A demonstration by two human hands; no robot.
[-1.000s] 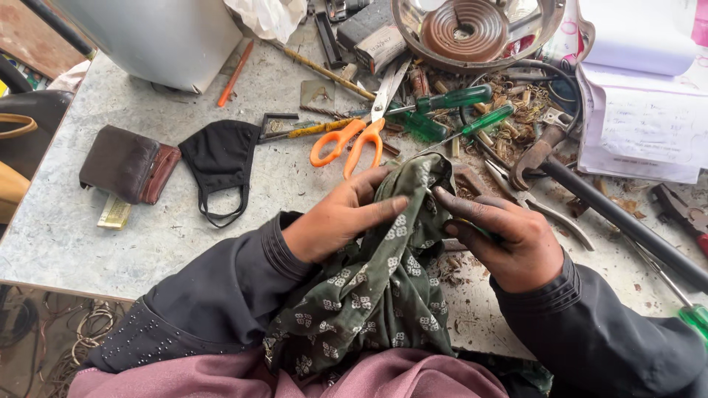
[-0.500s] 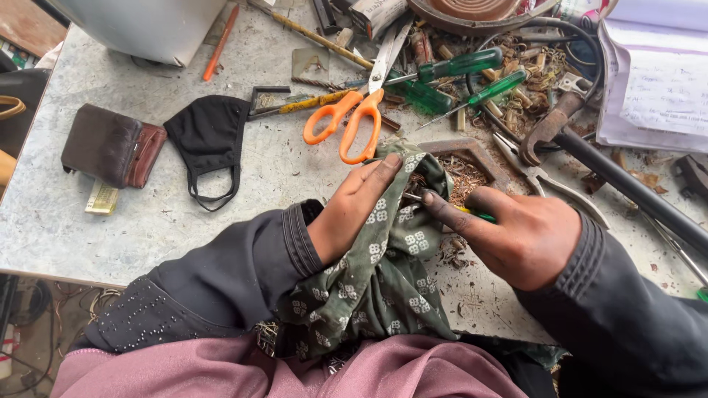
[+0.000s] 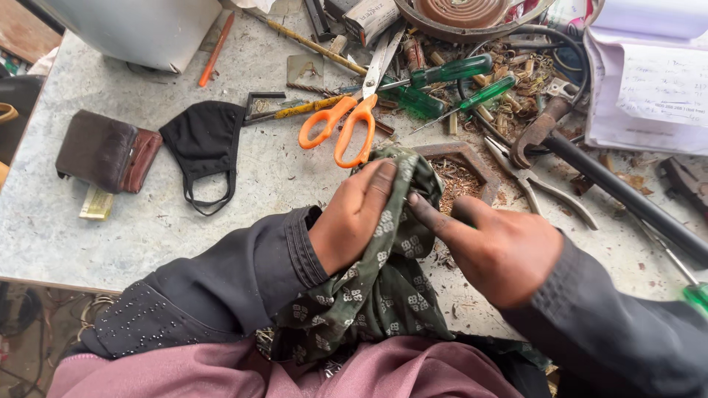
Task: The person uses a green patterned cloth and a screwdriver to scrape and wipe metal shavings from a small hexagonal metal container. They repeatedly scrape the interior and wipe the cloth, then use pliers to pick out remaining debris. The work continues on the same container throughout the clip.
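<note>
Hands are both bunched on the green patterned cloth [image 3: 383, 295] at centre frame. From my feed, the left hand [image 3: 354, 217] lies flat over its top fold, fingers together, while the right hand [image 3: 501, 254] pinches the cloth's edge with its fingers. Cloth trails down to the lap. Orange scissors [image 3: 343, 129] sit just above, black face mask [image 3: 203, 144] left, brown wallet [image 3: 107, 151] far left.
</note>
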